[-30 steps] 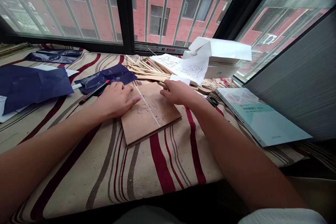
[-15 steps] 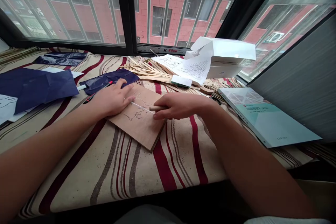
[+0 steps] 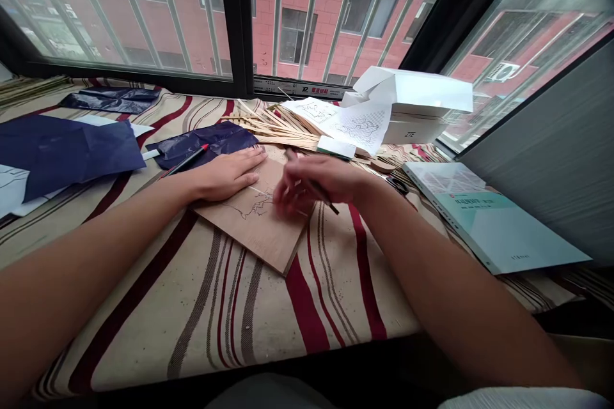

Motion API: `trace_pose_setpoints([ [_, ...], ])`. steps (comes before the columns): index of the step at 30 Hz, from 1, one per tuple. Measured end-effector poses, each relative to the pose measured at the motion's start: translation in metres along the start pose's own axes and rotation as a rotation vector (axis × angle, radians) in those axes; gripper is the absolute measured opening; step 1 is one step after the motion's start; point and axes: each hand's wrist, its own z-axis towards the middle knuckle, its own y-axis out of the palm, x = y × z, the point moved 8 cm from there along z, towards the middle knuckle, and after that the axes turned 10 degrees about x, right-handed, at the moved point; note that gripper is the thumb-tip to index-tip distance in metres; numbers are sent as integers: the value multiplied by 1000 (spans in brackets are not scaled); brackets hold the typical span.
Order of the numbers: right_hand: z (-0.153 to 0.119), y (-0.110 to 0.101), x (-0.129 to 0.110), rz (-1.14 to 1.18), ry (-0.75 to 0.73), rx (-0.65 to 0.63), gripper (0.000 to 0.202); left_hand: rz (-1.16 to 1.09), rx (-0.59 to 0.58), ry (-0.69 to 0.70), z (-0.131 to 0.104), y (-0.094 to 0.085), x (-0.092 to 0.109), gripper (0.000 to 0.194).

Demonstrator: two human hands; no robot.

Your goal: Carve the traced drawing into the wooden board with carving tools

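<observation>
A thin wooden board point(image 3: 268, 239) lies at an angle on the striped cloth, with a dark line drawing and a pale straight mark on its face. My left hand point(image 3: 230, 174) rests flat on the board's far left part, fingers stretched out. Over the right side of the board, my right hand point(image 3: 316, 182) is closed around a slim brown pen-like tool point(image 3: 320, 195), whose dark end points down to the right. Motion blurs those fingertips, and I cannot tell whether they touch the board. Beside my left wrist lies a red-and-black pen point(image 3: 188, 159).
Dark blue sheets point(image 3: 77, 153) and papers lie at the left. Behind the board are thin wooden strips point(image 3: 278, 124), drawn-on paper point(image 3: 362, 124) and a white box point(image 3: 426, 105). Scissors point(image 3: 398, 185) and a pale green book point(image 3: 494, 217) lie at the right, below the windows.
My right hand has lifted and turned, swinging the tool so its dark end shows at the lower right. My left hand has flattened and shifted slightly right.
</observation>
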Motion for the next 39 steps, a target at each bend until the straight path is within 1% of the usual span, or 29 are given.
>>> trace_pose_setpoints([
  [1,-4,11,8,-53,92,-123,39,22,-5,-21,1,0,-1,78],
  [2,-6,12,12,-96,147,-136,38,53,-5,-42,2,-1,-2,76],
  [3,-4,2,12,-134,151,-37,37,93,3,-63,2,-3,-3,75],
  [4,-1,-16,6,-172,102,158,37,143,21,-85,2,-6,-3,73],
  [6,-7,-56,-16,-257,-85,609,36,264,68,-121,-2,-13,1,69],
  [7,-12,-66,-27,-293,-175,748,36,342,87,-149,-5,-17,4,67],
  [8,-15,-69,-35,-314,-245,797,35,411,82,-168,-9,-19,8,66],
  [9,-15,-64,-40,-317,-294,769,35,463,81,-182,-13,-21,13,65],
  [12,-12,-33,-45,-257,-375,513,38,552,123,-244,-24,-29,28,61],
  [13,-12,-24,-46,-233,-391,458,39,564,127,-257,-27,-30,31,61],
  [15,-13,-12,-45,-190,-400,411,40,580,125,-266,-31,-32,35,61],
  [17,-11,-4,-38,-219,-325,380,39,590,111,-262,-33,-33,32,60],
  [18,-9,1,-31,-286,-247,345,38,590,98,-249,-33,-33,29,59],
  [20,-5,8,-14,-515,-64,258,36,575,77,-207,-33,-32,21,57],
  [21,-4,9,-8,-645,5,229,36,556,61,-177,-32,-31,17,54],
  [22,-4,8,-4,-760,42,218,36,532,77,-161,-31,-32,14,53],
  [24,-1,2,-4,-916,53,245,35,522,90,-207,-31,-33,7,50],
  [25,-1,-2,-6,-959,48,269,34,532,97,-223,-31,-34,6,49],
  [26,0,-7,-7,-989,43,285,33,546,95,-231,-31,-34,9,48],
  [28,-2,-16,-8,-1016,31,291,31,557,75,-204,-31,-31,21,44],
  [31,-6,-20,-10,-941,3,232,32,537,60,-183,-33,-29,37,41],
  [33,-6,-16,-17,-761,-60,239,33,518,75,-207,-34,-29,39,43],
  [35,1,-8,-33,-473,-193,290,33,458,125,-216,-33,-28,37,43],
  [36,6,0,-41,-332,-266,275,34,412,158,-198,-31,-27,36,44],
  [37,13,8,-47,-227,-331,252,35,356,193,-158,-30,-26,37,43],
  [39,31,23,-54,-104,-383,231,39,260,240,-72,-27,-20,40,45],
])
